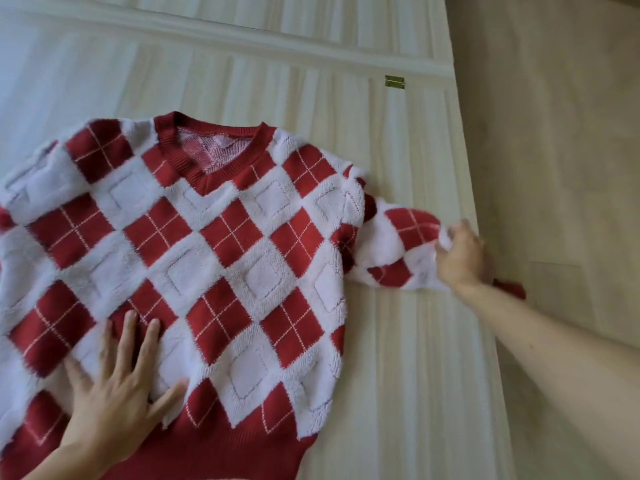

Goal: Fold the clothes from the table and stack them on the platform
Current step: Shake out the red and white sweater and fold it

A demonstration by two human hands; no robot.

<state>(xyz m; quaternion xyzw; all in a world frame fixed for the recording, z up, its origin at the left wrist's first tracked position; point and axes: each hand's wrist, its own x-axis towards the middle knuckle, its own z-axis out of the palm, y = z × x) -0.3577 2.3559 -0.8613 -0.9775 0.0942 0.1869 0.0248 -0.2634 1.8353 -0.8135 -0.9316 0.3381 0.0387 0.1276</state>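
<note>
Head view: most of the frame is filled by a pale wooden table (398,341), on which a red-and-white argyle V-neck sweater (207,244) is laid flat, front up. Its red ribbed collar (207,147) is turned away from the person and its red ribbed hem (214,441) is nearest to them. Beyond the sweater's right side, past the table edge, a beige floor (571,168) is seen.

The sweater's right sleeve (398,247) is drawn out sideways from the body of the garment, towards the table edge. A bare right forearm (554,358) is stretched across from the lower right to the end of that sleeve. There the right hand (462,258) is closed, back uppermost, with its fingers curled round bunched white fabric near the cuff. A bit of the red cuff (510,289) is seen just beyond the wrist.

The left hand (117,386) is laid palm down on the lower left part of the sweater, just above the hem. Its fingers are straight and spread, its thumb is held out to the side, and nothing is gripped by it.

A small brass hinge (394,81) is set in the tabletop, beyond the sweater's right shoulder.
</note>
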